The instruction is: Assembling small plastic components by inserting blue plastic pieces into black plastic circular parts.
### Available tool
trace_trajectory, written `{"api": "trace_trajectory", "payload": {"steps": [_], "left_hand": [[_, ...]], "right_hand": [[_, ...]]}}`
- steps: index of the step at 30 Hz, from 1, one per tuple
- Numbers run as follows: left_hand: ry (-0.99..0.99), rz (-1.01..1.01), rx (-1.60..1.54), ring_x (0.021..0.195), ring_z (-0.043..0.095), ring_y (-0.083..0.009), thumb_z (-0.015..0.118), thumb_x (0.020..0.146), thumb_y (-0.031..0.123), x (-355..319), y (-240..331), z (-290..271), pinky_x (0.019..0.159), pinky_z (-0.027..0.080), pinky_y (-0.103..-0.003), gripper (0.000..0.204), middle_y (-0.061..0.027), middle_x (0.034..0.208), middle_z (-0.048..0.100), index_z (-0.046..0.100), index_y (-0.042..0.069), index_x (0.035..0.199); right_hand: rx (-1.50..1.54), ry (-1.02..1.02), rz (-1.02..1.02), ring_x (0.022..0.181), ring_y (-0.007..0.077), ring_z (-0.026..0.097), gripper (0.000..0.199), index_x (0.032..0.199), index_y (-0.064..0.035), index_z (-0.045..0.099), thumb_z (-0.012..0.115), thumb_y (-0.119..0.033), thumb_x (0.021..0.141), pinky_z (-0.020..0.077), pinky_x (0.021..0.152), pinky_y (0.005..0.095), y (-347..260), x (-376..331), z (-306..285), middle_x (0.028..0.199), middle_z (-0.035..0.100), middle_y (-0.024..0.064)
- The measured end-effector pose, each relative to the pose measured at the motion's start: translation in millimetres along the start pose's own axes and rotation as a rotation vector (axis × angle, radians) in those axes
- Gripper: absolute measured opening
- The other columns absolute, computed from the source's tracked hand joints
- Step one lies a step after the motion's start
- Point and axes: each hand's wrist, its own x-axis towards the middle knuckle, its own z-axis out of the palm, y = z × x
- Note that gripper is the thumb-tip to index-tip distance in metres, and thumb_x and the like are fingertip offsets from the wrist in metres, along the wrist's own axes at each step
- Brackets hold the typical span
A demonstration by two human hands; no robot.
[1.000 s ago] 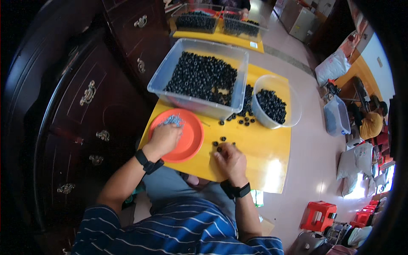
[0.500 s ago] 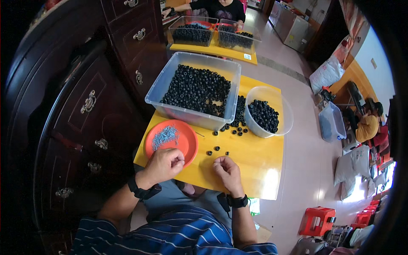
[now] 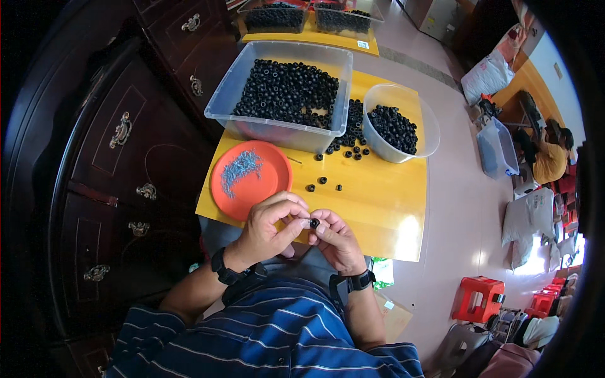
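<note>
Over the near edge of the yellow table, my two hands meet. Pinched between thumb and fingers of my right hand (image 3: pixel 338 242) is a small black ring-shaped part (image 3: pixel 314 223) with its hole showing. My left hand (image 3: pixel 272 228) is closed, its fingertips right against that part; whatever they pinch is too small to name. Beyond my left hand lies a round orange-red plate (image 3: pixel 270 178) carrying a heap of tiny light-blue slivers (image 3: pixel 242 166). Several loose black parts (image 3: pixel 322 180) lie on the table ahead of my hands.
A clear rectangular bin (image 3: pixel 217 108) and a round clear tub (image 3: pixel 386 151), both with many black parts, stand farther back on the yellow table (image 3: pixel 378 208). Dark wooden cabinets (image 3: pixel 107 145) line the left. Right, on the floor, stand a red stool (image 3: pixel 477 299) and white sacks (image 3: pixel 528 214).
My hands, apart before, have come together, and the black part now shows between them. The view has tipped downward, so the table sits higher and the person opposite is mostly cut off.
</note>
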Motion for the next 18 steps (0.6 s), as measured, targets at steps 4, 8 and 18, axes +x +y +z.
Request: {"api": "trace_trajectory", "payload": {"steps": [4,8,18], "left_hand": [[-0.019,0.046,0.100,0.083,0.068,-0.0192,0.068,0.086,-0.004,-0.7,-1.6,3.9,0.070,0.055,-0.029,0.010,-0.0112,0.098,0.065,0.066,-0.002,0.095],[-0.054,0.084,0.182,0.083,0.068,-0.0258,0.071,0.083,-0.001,1.6,1.2,8.1,0.070,0.054,-0.033,0.010,-0.0108,0.095,0.066,0.068,0.000,0.093],[-0.155,0.263,0.447,0.085,0.069,-0.0268,0.072,0.080,0.001,8.9,6.4,26.7,0.071,0.056,-0.035,0.025,-0.0112,0.098,0.067,0.073,0.003,0.105]], "right_hand": [[-0.054,0.017,-0.008,0.086,0.0133,0.065,0.026,0.120,-0.0033,0.059,0.066,-0.010,0.097,0.0529,0.081,0.0263,0.4,-4.1,4.6,0.102,0.068,0.0051],[-0.073,-0.002,-0.021,0.086,0.0127,0.065,0.025,0.118,-0.0034,0.059,0.067,-0.013,0.097,0.0532,0.081,0.0263,0.1,-4.4,3.3,0.100,0.068,0.0042],[-0.099,-0.005,-0.085,0.088,0.0091,0.066,0.022,0.117,-0.0061,0.057,0.064,-0.017,0.100,0.0532,0.080,0.0241,-0.6,-12.6,-10.8,0.101,0.068,0.0012]]}}
